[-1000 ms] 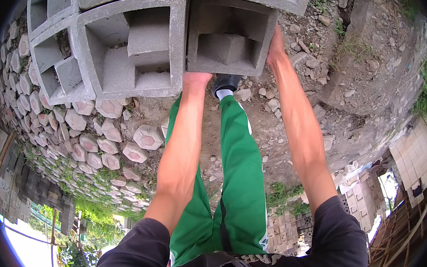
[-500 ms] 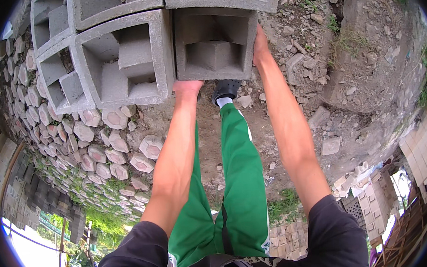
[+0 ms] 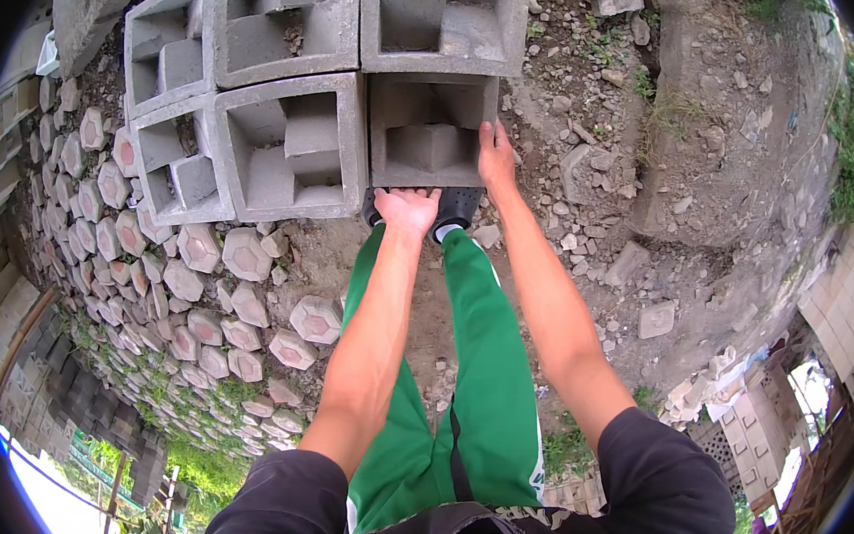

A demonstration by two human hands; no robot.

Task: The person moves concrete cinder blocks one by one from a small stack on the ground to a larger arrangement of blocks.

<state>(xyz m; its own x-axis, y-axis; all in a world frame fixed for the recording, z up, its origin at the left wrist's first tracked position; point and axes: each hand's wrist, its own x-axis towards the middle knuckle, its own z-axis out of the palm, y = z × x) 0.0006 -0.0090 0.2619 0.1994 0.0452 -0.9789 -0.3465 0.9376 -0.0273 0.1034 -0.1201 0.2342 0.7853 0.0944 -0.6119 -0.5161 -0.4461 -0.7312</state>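
Observation:
A grey hollow concrete block [image 3: 428,146] with stepped inner walls sits at the near right end of two rows of similar blocks. My left hand [image 3: 409,210] is at its near wall, wrist turned up, fingertips spread along the lower edge. Against its right side rests my right hand [image 3: 496,161], fingers stretched up over the rim. Neither hand wraps round the block. Directly left of it stands a neighbouring concrete block [image 3: 349,148], with only a narrow dark gap between them. My black clogs [image 3: 457,206] are just below the block's near edge.
More hollow blocks [image 3: 518,19] form the far row. Hexagonal paving stones [image 3: 245,253] are spread in heaps over the ground at left. Loose rubble [image 3: 591,189] and broken concrete pieces cover the soil at right. Stacked tiles [image 3: 756,432] stand at the lower right.
My left hand has shifted from the block's near left corner toward the middle of its near wall. My right fingers now show over the rim. The blocks appear lower in view.

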